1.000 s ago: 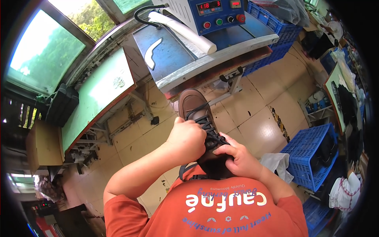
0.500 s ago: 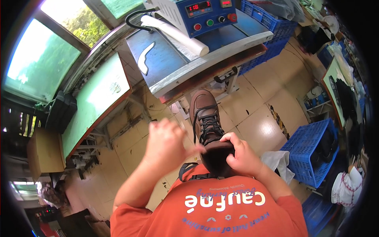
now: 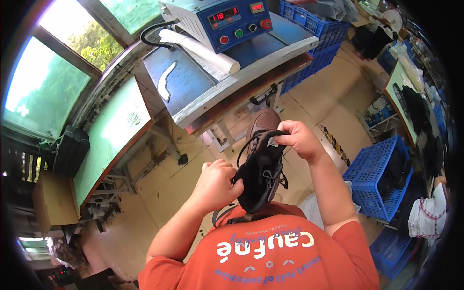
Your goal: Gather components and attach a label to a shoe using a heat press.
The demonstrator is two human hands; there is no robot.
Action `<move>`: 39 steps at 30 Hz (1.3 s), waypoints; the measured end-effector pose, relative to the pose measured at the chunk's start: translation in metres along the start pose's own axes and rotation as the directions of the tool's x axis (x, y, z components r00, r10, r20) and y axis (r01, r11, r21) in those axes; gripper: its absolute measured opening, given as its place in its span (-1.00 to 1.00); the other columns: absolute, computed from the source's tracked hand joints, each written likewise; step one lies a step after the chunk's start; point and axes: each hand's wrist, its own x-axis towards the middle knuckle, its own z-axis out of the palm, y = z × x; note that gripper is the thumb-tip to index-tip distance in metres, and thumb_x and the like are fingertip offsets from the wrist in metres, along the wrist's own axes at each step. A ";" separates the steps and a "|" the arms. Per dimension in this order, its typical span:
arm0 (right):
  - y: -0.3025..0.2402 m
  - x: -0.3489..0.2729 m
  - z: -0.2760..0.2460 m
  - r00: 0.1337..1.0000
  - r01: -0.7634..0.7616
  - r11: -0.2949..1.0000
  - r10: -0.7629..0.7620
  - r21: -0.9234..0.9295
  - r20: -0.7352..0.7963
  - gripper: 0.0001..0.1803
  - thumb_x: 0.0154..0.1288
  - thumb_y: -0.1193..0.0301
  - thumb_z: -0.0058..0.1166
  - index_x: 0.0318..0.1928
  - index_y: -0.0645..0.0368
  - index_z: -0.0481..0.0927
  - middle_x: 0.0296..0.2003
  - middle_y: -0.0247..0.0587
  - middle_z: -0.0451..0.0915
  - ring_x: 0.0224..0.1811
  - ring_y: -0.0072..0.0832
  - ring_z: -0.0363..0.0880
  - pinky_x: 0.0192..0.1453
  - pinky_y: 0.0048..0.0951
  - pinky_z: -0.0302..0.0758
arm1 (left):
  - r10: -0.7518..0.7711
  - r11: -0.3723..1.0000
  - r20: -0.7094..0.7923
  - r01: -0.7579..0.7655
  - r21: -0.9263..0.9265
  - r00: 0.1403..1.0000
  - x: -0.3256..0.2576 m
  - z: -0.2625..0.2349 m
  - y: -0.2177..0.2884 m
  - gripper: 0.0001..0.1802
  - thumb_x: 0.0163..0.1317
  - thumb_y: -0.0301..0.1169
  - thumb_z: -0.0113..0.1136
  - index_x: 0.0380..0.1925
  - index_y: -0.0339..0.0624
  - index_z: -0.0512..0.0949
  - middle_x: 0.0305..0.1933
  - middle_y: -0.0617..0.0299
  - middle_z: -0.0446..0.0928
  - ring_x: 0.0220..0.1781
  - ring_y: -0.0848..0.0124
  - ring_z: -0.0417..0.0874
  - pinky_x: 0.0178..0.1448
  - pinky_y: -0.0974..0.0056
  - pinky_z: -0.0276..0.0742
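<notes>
I see a blue machine (image 3: 232, 21) with a red display and a white roll (image 3: 200, 50) on the surface (image 3: 251, 65) ahead of me, a white curved piece (image 3: 166, 83) lying beside them. A blue crate (image 3: 382, 181) stands on the floor at my right with dark things inside; I cannot tell what. The dark shoe (image 3: 261, 169) is up before my chest, over the floor. My left hand (image 3: 217, 183) has its fingers closed round the shoe's side; my right hand (image 3: 299, 140) pinches its tongue.
</notes>
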 end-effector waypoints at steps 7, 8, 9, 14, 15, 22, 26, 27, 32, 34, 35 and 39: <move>0.022 0.019 0.019 0.995 -0.095 0.984 0.092 0.150 0.025 -0.90 0.11 0.48 0.16 -0.49 0.18 0.52 -0.55 -0.45 0.47 -0.47 -0.68 0.36 -0.36 -0.60 0.30 | -0.303 0.947 0.069 0.308 -0.094 0.951 0.013 -0.015 0.001 -0.60 -0.08 -0.17 0.35 -0.60 -0.37 0.58 -0.55 -0.02 0.49 -0.48 0.16 0.54 -0.36 0.20 0.46; 0.020 0.018 0.024 0.993 -0.116 0.984 0.110 0.137 0.048 -0.91 0.11 0.48 0.16 -0.48 0.18 0.52 -0.53 -0.44 0.49 -0.46 -0.68 0.38 -0.32 -0.61 0.31 | -0.181 0.977 -0.077 0.188 0.098 0.981 0.018 -0.016 -0.010 -0.50 -0.13 -0.07 0.39 -0.49 -0.38 0.61 -0.52 -0.05 0.54 -0.46 0.18 0.59 -0.32 0.23 0.50; 0.019 0.018 0.030 0.989 -0.135 0.983 0.126 0.123 0.076 -0.91 0.10 0.48 0.15 -0.48 0.18 0.53 -0.52 -0.43 0.51 -0.44 -0.67 0.40 -0.28 -0.62 0.32 | -0.154 0.984 -0.138 0.164 0.065 0.978 0.025 -0.017 -0.011 -0.55 -0.12 -0.14 0.40 -0.50 -0.40 0.60 -0.56 0.03 0.53 -0.49 0.30 0.57 -0.35 0.29 0.48; 0.012 0.008 0.046 0.990 -0.086 0.963 0.053 0.257 0.133 -0.83 0.05 0.44 0.22 -0.37 0.23 0.53 -0.44 -0.38 0.53 -0.38 -0.65 0.45 -0.24 -0.59 0.39 | -0.206 0.701 0.325 0.371 -0.609 0.923 0.041 0.015 -0.049 -0.74 0.05 -0.36 0.29 -0.31 -0.32 0.60 -0.39 0.29 0.55 -0.36 0.59 0.49 -0.23 0.43 0.43; 0.007 0.000 0.048 0.985 -0.079 0.961 0.033 0.265 0.172 -0.75 0.04 0.46 0.22 -0.24 0.27 0.54 -0.32 -0.35 0.56 -0.27 -0.64 0.49 -0.12 -0.59 0.42 | -0.115 0.538 0.252 0.274 -0.797 0.961 0.039 0.019 -0.052 -0.75 0.09 -0.39 0.25 -0.26 -0.31 0.59 -0.34 0.30 0.57 -0.32 0.59 0.50 -0.17 0.44 0.43; 0.013 0.001 0.036 0.974 0.092 0.929 -0.159 0.357 0.163 -0.73 0.18 0.55 0.06 -0.09 0.35 0.56 -0.22 -0.28 0.61 -0.17 -0.58 0.53 0.01 -0.54 0.42 | -0.159 0.066 0.322 0.336 -0.940 0.933 0.044 0.017 -0.050 -0.73 0.14 -0.44 0.18 -0.18 -0.39 0.55 -0.23 0.16 0.61 -0.21 0.43 0.60 -0.02 0.39 0.46; 0.026 -0.003 0.050 0.982 -0.052 0.790 -0.071 0.611 0.175 -0.72 0.23 0.50 0.03 -0.07 0.38 0.52 -0.19 -0.21 0.60 -0.16 -0.56 0.54 -0.01 -0.55 0.44 | -0.210 -0.091 0.361 0.350 -0.932 0.909 0.036 0.028 -0.050 -0.72 0.16 -0.42 0.16 -0.18 -0.41 0.54 -0.21 0.10 0.60 -0.21 0.36 0.61 -0.04 0.34 0.49; 0.030 -0.007 0.055 0.990 -0.041 0.796 -0.052 0.604 0.135 -0.73 0.25 0.48 0.04 -0.07 0.36 0.52 -0.20 -0.23 0.59 -0.17 -0.57 0.54 -0.03 -0.55 0.44 | -0.250 -0.103 0.349 0.334 -0.937 0.903 0.032 0.032 -0.049 -0.73 0.14 -0.42 0.17 -0.22 -0.42 0.54 -0.24 0.06 0.61 -0.25 0.33 0.63 -0.09 0.32 0.53; 0.041 -0.011 0.066 0.999 -0.017 0.821 -0.003 0.571 0.034 -0.79 0.31 0.43 -0.02 -0.14 0.31 0.54 -0.26 -0.28 0.59 -0.27 -0.62 0.54 -0.14 -0.59 0.48 | -0.224 -0.148 0.350 0.324 -0.935 0.910 0.024 0.040 -0.059 -0.74 0.13 -0.43 0.20 -0.25 -0.44 0.55 -0.26 0.06 0.60 -0.26 0.31 0.63 -0.09 0.31 0.53; 0.044 -0.011 0.070 0.996 -0.086 0.769 0.062 0.634 0.061 -0.78 0.33 0.42 -0.05 -0.14 0.32 0.53 -0.27 -0.28 0.60 -0.30 -0.61 0.55 -0.18 -0.61 0.48 | -0.244 -0.011 0.356 0.364 -0.931 0.902 0.018 0.044 -0.064 -0.74 0.17 -0.38 0.16 -0.27 -0.41 0.56 -0.27 0.12 0.60 -0.26 0.38 0.60 -0.09 0.34 0.49; 0.047 -0.013 0.073 0.998 -0.065 0.789 0.056 0.611 0.034 -0.78 0.34 0.43 -0.08 -0.12 0.31 0.52 -0.27 -0.28 0.59 -0.29 -0.62 0.55 -0.16 -0.61 0.48 | -0.245 -0.016 0.358 0.366 -0.931 0.901 0.017 0.042 -0.067 -0.74 0.17 -0.38 0.16 -0.27 -0.41 0.56 -0.27 0.12 0.60 -0.26 0.38 0.60 -0.09 0.34 0.49; 0.040 -0.020 0.080 0.997 0.001 0.818 0.042 0.575 -0.061 -0.80 0.35 0.42 -0.09 -0.13 0.27 0.51 -0.26 -0.31 0.59 -0.27 -0.65 0.52 -0.15 -0.60 0.46 | -0.211 0.726 0.077 0.209 -0.656 0.974 0.003 0.021 -0.085 -0.76 0.29 -0.40 -0.03 -0.28 -0.37 0.56 -0.33 0.30 0.54 -0.22 0.52 0.48 -0.08 0.42 0.37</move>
